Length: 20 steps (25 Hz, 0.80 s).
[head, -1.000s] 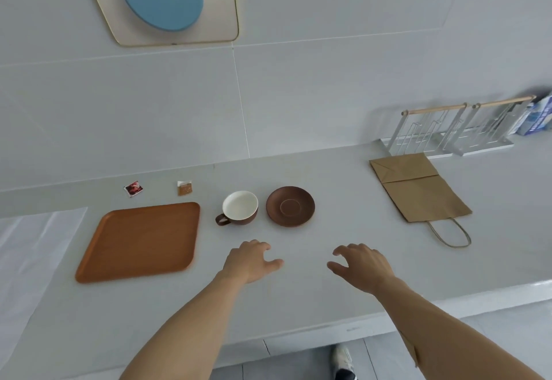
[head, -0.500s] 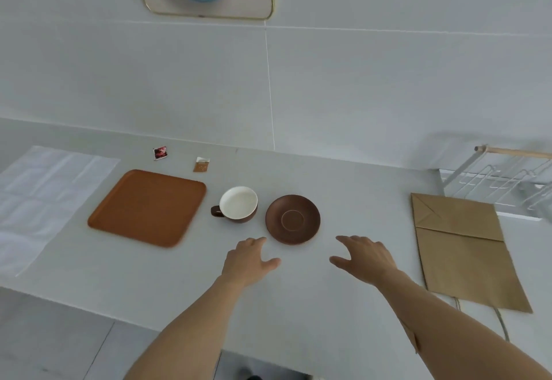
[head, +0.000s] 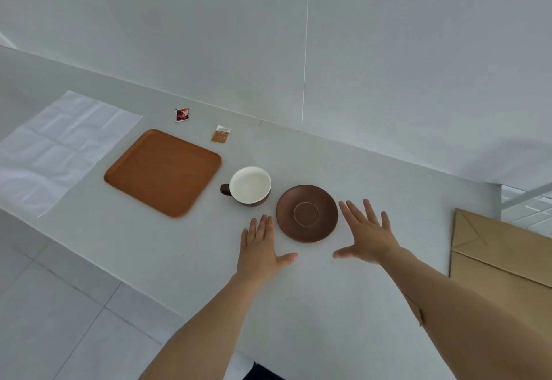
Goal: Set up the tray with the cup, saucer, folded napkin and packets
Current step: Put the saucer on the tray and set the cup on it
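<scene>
An empty brown wooden tray (head: 162, 172) lies on the white counter. To its right stands a brown cup (head: 250, 184) with a white inside, handle pointing left. A brown saucer (head: 306, 213) lies right of the cup. Behind the tray lie a red packet (head: 182, 114) and a tan packet (head: 221, 133). A white unfolded napkin (head: 56, 148) is spread at the far left. My left hand (head: 261, 248) hovers flat and open just left of the saucer's near edge. My right hand (head: 369, 234) is open with fingers spread, just right of the saucer. Neither hand holds anything.
A brown paper bag (head: 501, 257) lies flat at the right. A white wire rack (head: 528, 200) shows at the right edge behind it. A white tiled wall rises behind the counter, and the counter's front edge runs diagonally at the lower left above a tiled floor.
Both hands have moved forward and flattened, with fingers now spread on either side of the saucer. The view has tilted down and swung left, so the wall mirror is out of frame.
</scene>
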Tool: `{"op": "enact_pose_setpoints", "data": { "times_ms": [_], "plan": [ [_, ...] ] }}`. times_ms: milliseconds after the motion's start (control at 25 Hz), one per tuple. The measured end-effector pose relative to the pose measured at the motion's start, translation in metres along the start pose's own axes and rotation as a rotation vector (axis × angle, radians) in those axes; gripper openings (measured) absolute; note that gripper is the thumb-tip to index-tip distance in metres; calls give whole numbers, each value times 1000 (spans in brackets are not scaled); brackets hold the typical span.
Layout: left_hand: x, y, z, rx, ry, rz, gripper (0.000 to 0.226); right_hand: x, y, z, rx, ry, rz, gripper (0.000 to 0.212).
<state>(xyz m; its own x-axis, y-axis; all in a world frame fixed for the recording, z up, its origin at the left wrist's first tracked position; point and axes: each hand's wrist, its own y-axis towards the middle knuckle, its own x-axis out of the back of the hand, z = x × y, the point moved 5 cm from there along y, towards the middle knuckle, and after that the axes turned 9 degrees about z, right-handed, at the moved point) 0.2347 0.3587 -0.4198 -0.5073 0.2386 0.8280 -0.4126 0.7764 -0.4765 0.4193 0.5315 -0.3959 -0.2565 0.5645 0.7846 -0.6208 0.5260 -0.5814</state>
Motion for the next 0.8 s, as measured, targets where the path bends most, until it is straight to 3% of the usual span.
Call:
{"op": "enact_pose_setpoints", "data": {
  "times_ms": [200,800],
  "plan": [
    [-7,11,-2,29,-39,-49,112,5,34,-3,28,-15,45,140],
    [-10,37,1,42,-53,-53,127,0,76,-5,37,22,151,150]
  ]
}}
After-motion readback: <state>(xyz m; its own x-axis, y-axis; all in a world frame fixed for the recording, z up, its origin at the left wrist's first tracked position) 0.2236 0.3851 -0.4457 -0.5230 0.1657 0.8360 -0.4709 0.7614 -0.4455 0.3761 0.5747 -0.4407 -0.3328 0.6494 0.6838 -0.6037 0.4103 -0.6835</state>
